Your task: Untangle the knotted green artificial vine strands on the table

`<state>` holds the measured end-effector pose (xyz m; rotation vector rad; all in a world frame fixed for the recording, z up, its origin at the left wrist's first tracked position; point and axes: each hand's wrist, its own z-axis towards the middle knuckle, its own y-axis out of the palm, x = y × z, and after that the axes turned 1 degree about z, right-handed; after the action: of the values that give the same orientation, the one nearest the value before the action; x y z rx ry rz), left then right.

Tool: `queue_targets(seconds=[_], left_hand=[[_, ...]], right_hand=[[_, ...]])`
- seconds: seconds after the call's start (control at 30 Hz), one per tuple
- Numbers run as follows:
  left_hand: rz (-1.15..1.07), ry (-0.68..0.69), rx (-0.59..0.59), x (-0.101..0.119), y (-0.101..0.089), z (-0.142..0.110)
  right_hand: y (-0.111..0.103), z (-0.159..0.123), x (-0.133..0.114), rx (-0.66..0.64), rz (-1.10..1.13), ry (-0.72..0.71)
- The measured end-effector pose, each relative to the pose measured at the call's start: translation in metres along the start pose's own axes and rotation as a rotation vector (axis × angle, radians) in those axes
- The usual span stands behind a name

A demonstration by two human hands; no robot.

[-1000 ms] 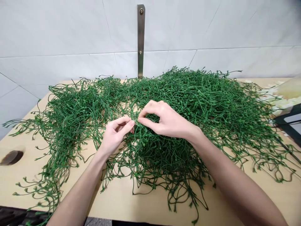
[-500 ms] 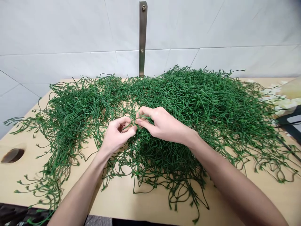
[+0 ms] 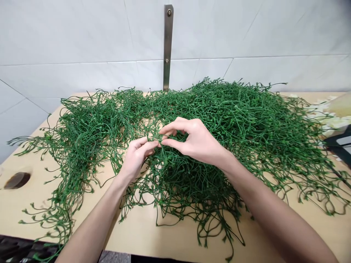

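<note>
A large tangle of thin green artificial plant stems with small budded tips covers much of the wooden table. Over its middle, my left hand pinches a green stem between thumb and forefinger. My right hand meets it from the right, thumb and fingertips closing at the same spot, close to my left fingertips. Thin green strands show around both sets of fingertips. Whether my right fingers grip a stem or only touch it is partly hidden.
Against the white tiled wall a metal bracket stands upright behind the pile. A round hole is at the table's left. White flowers and a black-edged object lie at the right. Stems hang over the front left edge.
My right hand has lifted slightly and shifted right, its fingers spreading a bit more. My left fingers have straightened towards the right fingertips. The view has shifted slightly.
</note>
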<state>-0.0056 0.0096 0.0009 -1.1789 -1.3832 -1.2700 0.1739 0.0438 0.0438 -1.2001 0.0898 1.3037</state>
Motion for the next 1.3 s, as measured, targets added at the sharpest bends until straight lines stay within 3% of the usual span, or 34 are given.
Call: queue_targets(seconds=[0.1,0.23,0.33,0.5,0.67,0.77,0.87,0.97,1.07,1.17,1.3], left_hand=[[-0.069,-0.047,0.041,0.005,0.003,0.0],[-0.153,-0.049,0.075,0.01,0.007,-0.001],[-0.239,-0.043,0.108,0.01,0.009,-0.001],[-0.364,-0.064,0.091,0.006,0.006,0.0],[-0.327,-0.031,0.038,0.006,0.005,0.0],[-0.264,0.009,0.033,0.007,0.005,0.0],[-0.178,0.035,0.045,0.007,0.005,-0.001],[-0.08,0.041,0.051,0.006,0.005,-0.002],[-0.065,0.026,0.061,0.003,0.005,-0.003],[-0.048,0.028,0.049,-0.001,0.003,-0.004],[-0.016,0.035,0.013,-0.004,-0.001,-0.002]], right_hand=[[0.002,-0.001,-0.002,0.086,-0.098,-0.069],[0.003,-0.003,-0.004,0.105,-0.264,-0.147],[0.002,-0.003,-0.006,0.035,-0.206,-0.16],[0.001,-0.001,-0.007,-0.109,-0.036,-0.067],[-0.006,-0.002,-0.01,-0.302,0.004,0.017],[-0.01,-0.002,-0.011,-0.175,0.025,0.041],[-0.011,-0.001,-0.008,-0.011,-0.111,-0.007],[-0.01,-0.001,-0.005,0.03,-0.179,-0.055],[-0.009,-0.001,-0.007,0.085,-0.067,-0.144],[-0.006,-0.002,-0.011,0.033,-0.062,-0.234],[0.0,-0.002,-0.009,-0.111,-0.139,-0.213]])
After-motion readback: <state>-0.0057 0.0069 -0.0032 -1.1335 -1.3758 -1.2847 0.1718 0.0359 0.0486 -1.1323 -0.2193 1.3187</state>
